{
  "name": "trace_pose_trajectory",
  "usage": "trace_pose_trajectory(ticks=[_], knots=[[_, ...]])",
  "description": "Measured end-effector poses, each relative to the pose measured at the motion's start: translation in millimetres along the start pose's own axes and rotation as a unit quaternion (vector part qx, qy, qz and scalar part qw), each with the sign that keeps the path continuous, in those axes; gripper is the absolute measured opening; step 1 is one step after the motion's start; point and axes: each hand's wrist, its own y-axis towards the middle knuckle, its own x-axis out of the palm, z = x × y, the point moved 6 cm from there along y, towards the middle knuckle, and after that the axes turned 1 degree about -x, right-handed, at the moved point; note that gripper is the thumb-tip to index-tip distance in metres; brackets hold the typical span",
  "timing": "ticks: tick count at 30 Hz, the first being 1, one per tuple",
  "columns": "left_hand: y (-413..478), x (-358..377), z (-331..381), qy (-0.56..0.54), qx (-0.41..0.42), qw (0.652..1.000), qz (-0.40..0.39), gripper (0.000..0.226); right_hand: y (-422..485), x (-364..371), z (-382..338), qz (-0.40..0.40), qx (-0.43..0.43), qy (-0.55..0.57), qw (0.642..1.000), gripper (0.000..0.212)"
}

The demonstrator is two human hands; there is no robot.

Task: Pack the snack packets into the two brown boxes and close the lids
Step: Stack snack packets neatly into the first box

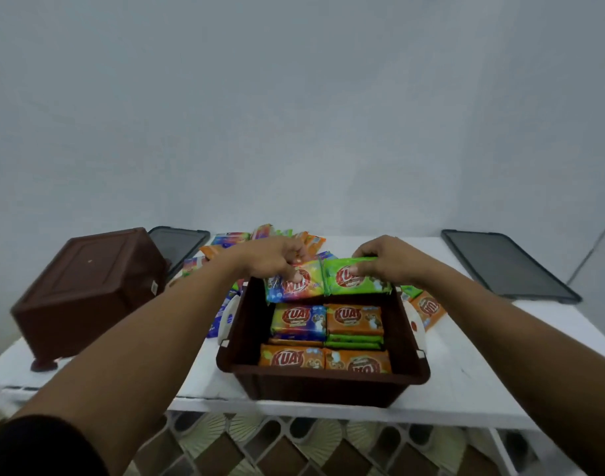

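Two packets held side by side: the left hand (277, 259) pinches a rainbow Kuat packet (290, 286), the right hand (387, 259) a green Kuat packet (357, 283), fingers curled on each, over the back of the open brown box (325, 377), probably to fill that row together.

A white table (466, 383) stood against a plain, pale grey-blue wall (294, 97). Its top was smooth and its front edge was scuffed dark near the left corner. Below that edge the floor (260, 444) showed tiles with brown diamonds set between pale fan-shaped patterns. A white strut (498, 448) slanted down under the table on the right.
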Motion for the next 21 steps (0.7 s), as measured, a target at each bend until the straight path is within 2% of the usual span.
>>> trace_pose_trajectory(ticks=[9, 13, 17, 21], knots=[[-9.7, 28.9, -2.0, 0.118, 0.022, 0.993, -0.020, 0.021, -23.5, 46.5, 7.0, -0.023, 0.022, -0.054, 0.998, 0.024], [-9.1, 42.0, -6.3, 0.170, 0.030, 0.985, 0.021, 0.025, -24.3, 57.1, 7.5, -0.005, 0.014, -0.114, 0.993, 0.027], [-6.5, 52.2, -19.4, 0.155, 0.024, 0.985, 0.071, 0.030, -27.3, 63.6, 7.9, 0.013, 0.014, -0.186, 0.982, 0.022], [-8.0, 59.1, -20.3, 0.200, 0.024, 0.976, 0.088, 0.031, -22.8, 68.3, 9.4, 0.018, 0.008, -0.244, 0.969, 0.026]])
